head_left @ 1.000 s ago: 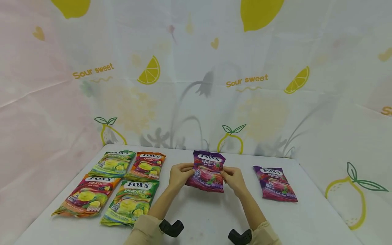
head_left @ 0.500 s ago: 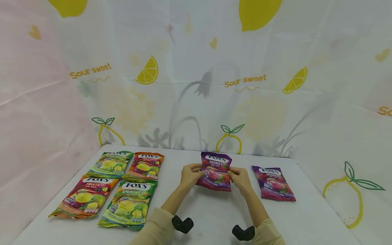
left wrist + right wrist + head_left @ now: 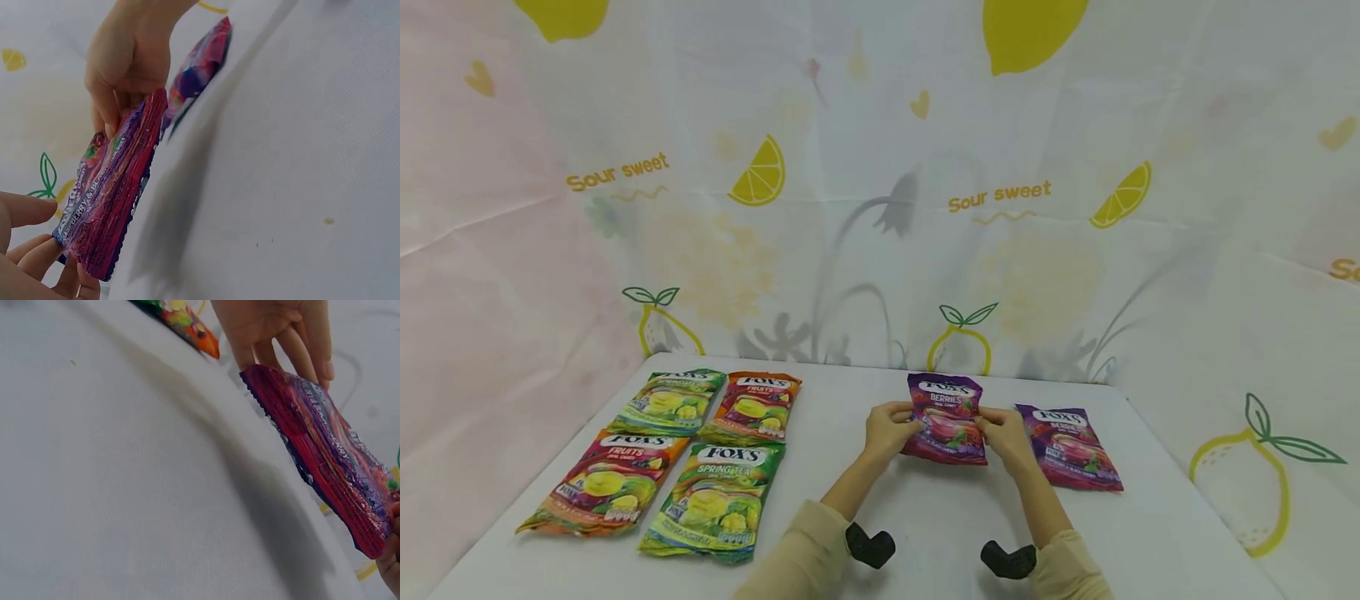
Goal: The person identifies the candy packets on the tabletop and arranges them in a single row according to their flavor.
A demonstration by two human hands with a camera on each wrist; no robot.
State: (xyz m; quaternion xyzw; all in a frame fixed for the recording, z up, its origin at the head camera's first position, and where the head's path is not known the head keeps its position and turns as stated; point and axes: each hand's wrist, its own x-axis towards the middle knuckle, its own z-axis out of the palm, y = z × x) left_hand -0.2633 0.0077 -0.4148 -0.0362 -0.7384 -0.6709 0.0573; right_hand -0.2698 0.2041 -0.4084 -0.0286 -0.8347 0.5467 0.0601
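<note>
Between both hands a purple bag of Fox's Berries candy (image 3: 946, 421) is held up, its front facing the head camera. My left hand (image 3: 889, 432) grips its left side edge, thumb on the front and fingers behind. On the opposite edge my right hand (image 3: 1004, 435) pinches the bag the same way. In the left wrist view the candy bag (image 3: 112, 194) hangs above the table with its crimped bottom seam toward the camera. A second purple Berries bag (image 3: 1071, 450) lies flat on the table, just right of my right hand.
At the left of the white table (image 3: 940, 533) lie two green Spring Tea bags (image 3: 715, 504) and two orange-red Fruits bags (image 3: 606, 483), laid in two rows. A lemon-print curtain (image 3: 850, 250) stands behind the table's back edge.
Both hands have carried the held candy bag to the right, closer to the other Berries bag. The bags on the table stay where they were, and the head view has shifted slightly.
</note>
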